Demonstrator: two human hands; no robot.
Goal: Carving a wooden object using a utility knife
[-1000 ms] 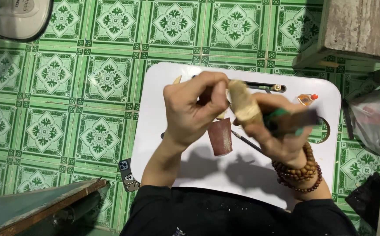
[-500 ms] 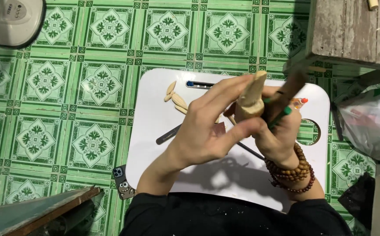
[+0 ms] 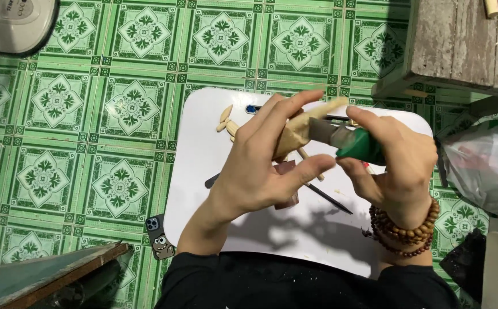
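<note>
L hand (image 3: 260, 171) grips pale tapered wooden piece (image 3: 300, 129); R hand (image 3: 395, 160) closed on green-handled knife (image 3: 346, 140), blade touching wood, above white rounded board (image 3: 203, 149).

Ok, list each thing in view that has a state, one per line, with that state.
Left hand: gripping the wood piece, fingers spread.
Right hand: closed on the knife handle.
Wood piece: held above the white board, tilted.
Green-handled knife: blade against the wood piece.
White board: flat on the tiled floor.
Phone: lying on the floor, back up.
Small wood slips: loose on the board.
</note>
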